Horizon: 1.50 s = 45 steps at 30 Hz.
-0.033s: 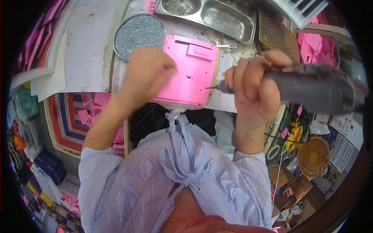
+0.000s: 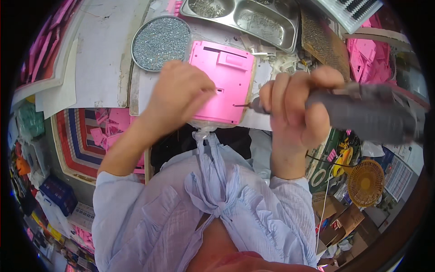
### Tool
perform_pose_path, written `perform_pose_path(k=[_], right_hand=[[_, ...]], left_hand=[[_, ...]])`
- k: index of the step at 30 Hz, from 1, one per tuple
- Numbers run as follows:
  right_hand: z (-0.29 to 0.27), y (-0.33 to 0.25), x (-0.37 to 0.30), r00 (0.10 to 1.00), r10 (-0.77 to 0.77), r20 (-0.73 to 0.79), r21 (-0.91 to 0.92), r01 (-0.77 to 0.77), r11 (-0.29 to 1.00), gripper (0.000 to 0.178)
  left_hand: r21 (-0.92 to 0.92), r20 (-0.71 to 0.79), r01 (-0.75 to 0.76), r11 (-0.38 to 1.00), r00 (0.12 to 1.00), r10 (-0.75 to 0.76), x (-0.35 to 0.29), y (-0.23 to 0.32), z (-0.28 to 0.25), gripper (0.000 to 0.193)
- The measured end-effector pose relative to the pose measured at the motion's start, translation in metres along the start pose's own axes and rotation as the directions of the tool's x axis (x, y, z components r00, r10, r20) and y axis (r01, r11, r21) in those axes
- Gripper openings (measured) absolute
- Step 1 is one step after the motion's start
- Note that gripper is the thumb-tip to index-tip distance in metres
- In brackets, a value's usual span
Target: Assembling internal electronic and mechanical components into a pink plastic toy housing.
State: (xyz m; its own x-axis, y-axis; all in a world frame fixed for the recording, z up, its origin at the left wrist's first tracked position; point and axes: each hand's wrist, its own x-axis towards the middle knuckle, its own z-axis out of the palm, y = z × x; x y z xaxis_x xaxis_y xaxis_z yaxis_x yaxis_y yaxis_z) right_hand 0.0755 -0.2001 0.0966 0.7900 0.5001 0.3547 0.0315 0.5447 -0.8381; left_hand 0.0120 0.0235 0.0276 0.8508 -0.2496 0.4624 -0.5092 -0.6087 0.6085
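Nearest is the pale blue shirt [image 2: 217, 199], tied with 1 bow in front. Past it, the 2 hands are apart, 1 on each side of the pink panel [image 2: 229, 81].

The left hand [image 2: 181, 88] is over the panel's left side, its fingers curled and bunched, the tips close to the small slot [image 2: 219, 90] near the middle. It is blurred, so I cannot tell whether the fingertips pinch anything or touch the panel.

The right hand [image 2: 299, 102] is closed around a dark grey driver [image 2: 367, 113], held almost level. Its thin bit [image 2: 241, 105] points left over the panel's lower right part, near a small hole; I cannot tell if it touches.

The panel lies flat on the bench [image 2: 263, 120], just beyond the shirt, with a raised bar [image 2: 233, 60] near its far edge.

Farther off, beyond the left hand, is a round dish [image 2: 132, 51] full of small screws [image 2: 161, 41]. Beyond the panel is a steel tray [image 2: 211, 19] with small metal pieces in its compartments. At the far right are a white rack [image 2: 358, 22] and a heap of pink parts [image 2: 369, 56].
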Motion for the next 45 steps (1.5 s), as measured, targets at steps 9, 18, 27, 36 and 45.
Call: perform_pose_path(k=[9, 18, 27, 36, 45], right_hand=[[0.011, -0.006, 0.006, 0.980, -0.042, 0.192, 0.012, 0.041, 0.999, 0.035], [0.015, 0.016, 0.006, 0.978, -0.108, 0.177, 0.146, 0.083, 0.986, 0.040], [0.011, 0.017, 0.009, 0.976, -0.106, 0.193, 0.126, 0.083, 0.989, 0.040], [-0.013, 0.022, -0.005, 0.995, -0.054, -0.078, -0.006, 0.054, 0.999, 0.037], [-0.016, 0.007, -0.059, 0.998, -0.013, 0.068, -0.039, 0.016, 0.999, 0.038]], left_hand=[[-0.274, -0.062, 0.074, 0.959, 0.994, -0.095, -0.009, 0.020, 0.020, 0.016], [-0.059, -0.105, 0.014, 0.998, 0.994, -0.020, -0.002, 0.017, 0.012, 0.018], [-0.035, -0.118, 0.023, 0.999, 0.993, -0.027, -0.007, 0.014, 0.017, 0.020], [0.500, -0.071, 0.237, 0.833, 0.970, -0.233, -0.003, -0.099, -0.033, 0.018], [0.543, -0.147, 0.275, 0.794, 0.961, -0.232, -0.001, -0.128, -0.041, 0.015]])
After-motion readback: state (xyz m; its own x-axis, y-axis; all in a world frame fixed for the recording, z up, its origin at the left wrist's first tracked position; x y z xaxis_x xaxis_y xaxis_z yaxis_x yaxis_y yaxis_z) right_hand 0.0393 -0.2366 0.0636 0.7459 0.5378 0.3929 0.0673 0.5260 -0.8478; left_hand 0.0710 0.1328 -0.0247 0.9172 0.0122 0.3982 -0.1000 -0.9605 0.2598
